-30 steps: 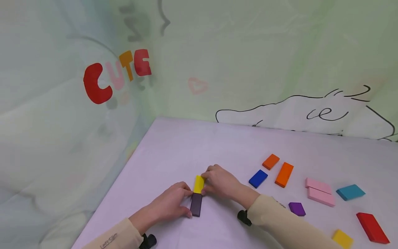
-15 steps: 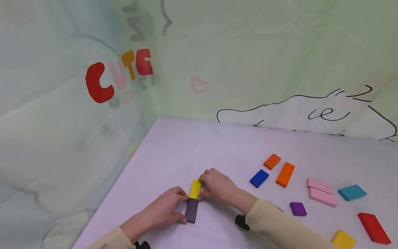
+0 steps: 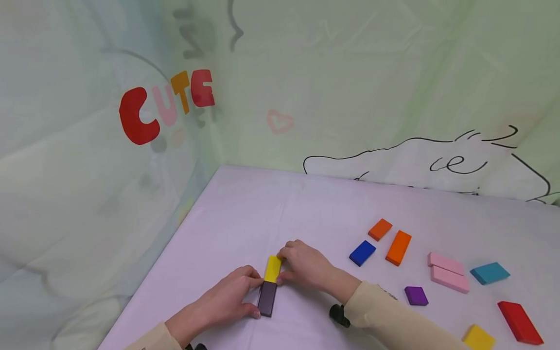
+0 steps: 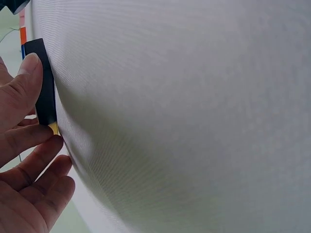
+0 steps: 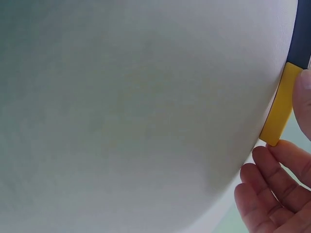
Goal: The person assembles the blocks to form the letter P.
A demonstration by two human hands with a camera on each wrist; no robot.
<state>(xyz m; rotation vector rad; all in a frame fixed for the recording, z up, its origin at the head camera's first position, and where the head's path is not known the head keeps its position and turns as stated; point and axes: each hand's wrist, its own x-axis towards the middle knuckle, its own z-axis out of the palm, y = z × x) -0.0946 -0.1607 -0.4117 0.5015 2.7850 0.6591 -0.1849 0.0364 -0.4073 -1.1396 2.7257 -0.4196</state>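
Observation:
A dark block (image 3: 268, 299) and a yellow block (image 3: 272, 269) lie end to end on the lilac cloth, forming one narrow strip. My left hand (image 3: 229, 294) holds the dark block along its left side, thumb by the near end and index finger by the joint. In the left wrist view that thumb lies against the dark block (image 4: 47, 92). From the right, my right hand (image 3: 308, 265) grips the yellow block, index finger at the far end and thumb by the joint. The right wrist view shows the thumb on the yellow block's side (image 5: 282, 104), other fingers loosely bent.
Right of my hands lie a blue block (image 3: 362, 253), two orange blocks (image 3: 398, 248), a purple block (image 3: 416, 295), two pink blocks (image 3: 449, 278), a teal block (image 3: 490, 273), a red block (image 3: 520, 322) and another yellow block (image 3: 479, 337). Printed fabric walls (image 3: 350, 87) stand behind and left.
Both hands and the two joined blocks have shifted a little left and nearer to me, mostly in the first half second. The loose blocks keep their places on the cloth.

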